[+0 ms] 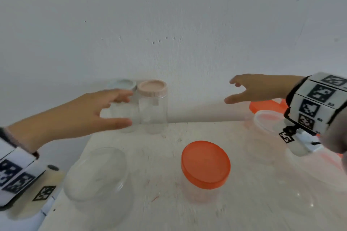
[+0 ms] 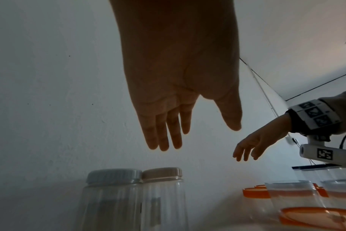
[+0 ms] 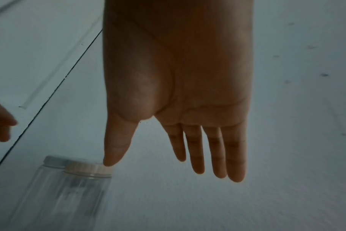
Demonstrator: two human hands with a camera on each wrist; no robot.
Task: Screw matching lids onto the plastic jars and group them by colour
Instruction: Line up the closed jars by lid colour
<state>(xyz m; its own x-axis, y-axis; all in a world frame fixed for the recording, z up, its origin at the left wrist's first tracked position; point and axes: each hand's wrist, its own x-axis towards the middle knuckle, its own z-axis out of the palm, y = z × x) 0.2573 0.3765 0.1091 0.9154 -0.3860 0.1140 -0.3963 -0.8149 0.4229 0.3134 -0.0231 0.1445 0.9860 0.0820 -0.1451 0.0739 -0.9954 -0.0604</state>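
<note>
Two tall clear jars stand side by side at the back of the white table (image 1: 165, 212), one with a grey lid (image 1: 122, 84), one with a pink lid (image 1: 152, 88). My left hand (image 1: 128, 108) is open, thumb and fingers spread round the grey-lidded jar (image 2: 109, 203); the left wrist view shows its fingers (image 2: 164, 140) straight and above both lids. My right hand (image 1: 230, 92) hovers open and holds nothing, to the right of the pink-lidded jar (image 3: 79, 195). A short jar with an orange lid (image 1: 205, 164) sits front centre.
A wide clear jar without a lid (image 1: 97, 176) stands front left near the table's left edge. At the right are more open clear jars (image 1: 266, 118) and a loose orange lid (image 1: 262, 106). A wall rises right behind the table.
</note>
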